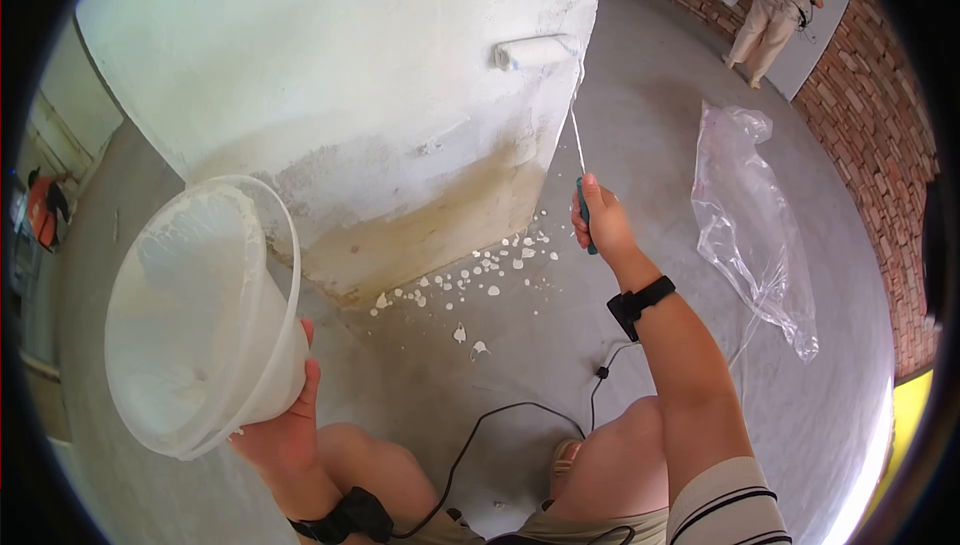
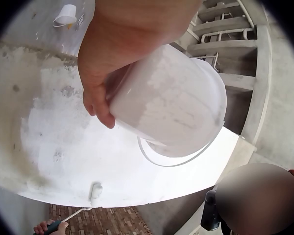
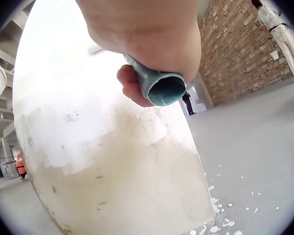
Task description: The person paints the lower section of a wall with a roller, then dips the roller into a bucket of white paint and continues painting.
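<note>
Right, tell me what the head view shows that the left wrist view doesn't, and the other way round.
Only the head view: the clear plastic sheet on the floor, and the person in pale trousers near the brick wall.
Only the left wrist view: a second white bucket in the background, and the overhead beams.
Both: the left hand holding the translucent bucket, the right hand gripping the paint roller, and the brick wall.
</note>
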A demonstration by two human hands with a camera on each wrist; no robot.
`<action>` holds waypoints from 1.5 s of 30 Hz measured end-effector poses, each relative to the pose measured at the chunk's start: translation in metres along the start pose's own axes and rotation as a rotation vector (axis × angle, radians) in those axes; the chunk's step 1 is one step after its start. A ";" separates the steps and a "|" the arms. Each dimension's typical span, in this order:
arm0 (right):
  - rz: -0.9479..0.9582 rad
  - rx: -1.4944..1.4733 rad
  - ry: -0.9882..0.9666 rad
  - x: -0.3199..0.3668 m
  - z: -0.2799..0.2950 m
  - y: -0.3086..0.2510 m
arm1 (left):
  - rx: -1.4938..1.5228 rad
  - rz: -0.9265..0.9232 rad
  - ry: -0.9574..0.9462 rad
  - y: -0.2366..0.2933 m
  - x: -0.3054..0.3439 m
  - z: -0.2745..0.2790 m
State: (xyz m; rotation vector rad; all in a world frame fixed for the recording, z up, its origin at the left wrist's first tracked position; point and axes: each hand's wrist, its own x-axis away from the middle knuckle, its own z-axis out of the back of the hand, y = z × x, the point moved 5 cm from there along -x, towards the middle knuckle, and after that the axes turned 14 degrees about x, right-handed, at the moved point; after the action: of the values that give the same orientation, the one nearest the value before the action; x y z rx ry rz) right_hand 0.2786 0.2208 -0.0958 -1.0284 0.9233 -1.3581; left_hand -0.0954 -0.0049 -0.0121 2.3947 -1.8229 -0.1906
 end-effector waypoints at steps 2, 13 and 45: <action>-0.015 0.054 -0.014 -0.001 -0.002 0.016 | 0.006 0.029 -0.013 -0.001 0.000 0.001; -0.064 0.099 -0.041 0.002 -0.007 0.066 | 0.015 -0.006 0.040 -0.001 -0.005 0.005; -0.260 0.226 -0.174 0.028 0.020 0.104 | -0.050 -0.008 0.001 -0.008 0.000 -0.002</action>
State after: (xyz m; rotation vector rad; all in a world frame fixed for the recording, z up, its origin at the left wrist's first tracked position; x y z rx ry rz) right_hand 0.3306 0.1882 -0.1862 -1.0974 0.5065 -1.5209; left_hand -0.0877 -0.0031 -0.0114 2.3681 -1.7863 -0.2325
